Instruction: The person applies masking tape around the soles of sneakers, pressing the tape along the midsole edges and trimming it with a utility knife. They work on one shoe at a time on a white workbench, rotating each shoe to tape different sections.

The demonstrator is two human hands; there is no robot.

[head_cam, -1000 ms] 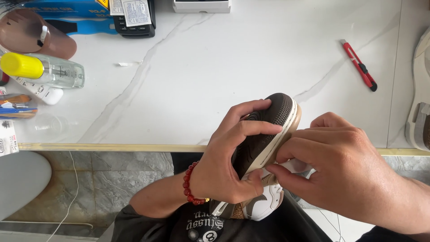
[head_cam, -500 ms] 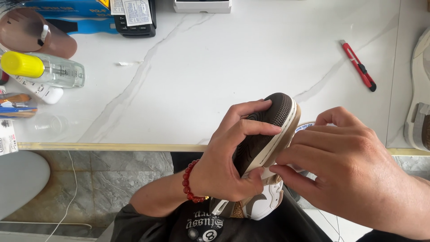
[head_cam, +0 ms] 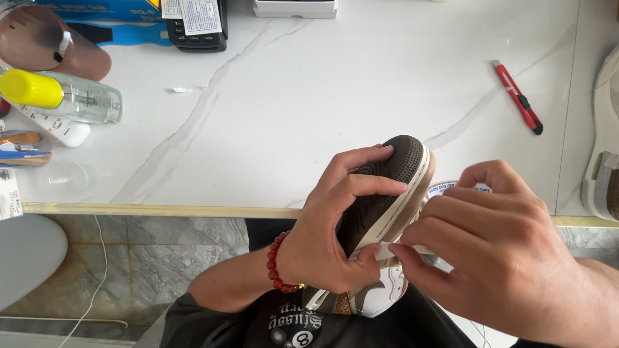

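Sneaker (head_cam: 387, 193), brown sole up, above the near edge of the white marbled desk (head_cam: 290, 129): left hand (head_cam: 335, 238) clasps it round the sole, seemingly to steady it, while right hand (head_cam: 496, 245) pinches closed at its pale sidewall. A tape roll (head_cam: 451, 188) shows only as a sliver behind the right hand; what the fingertips grip is hidden. Red utility knife (head_cam: 519, 98) and yellow-capped bottle (head_cam: 61, 95) lie well apart.

Left hand (head_cam: 335, 235) curled in a grip, right hand (head_cam: 496, 248) pinching with fingers (head_cam: 412, 261).
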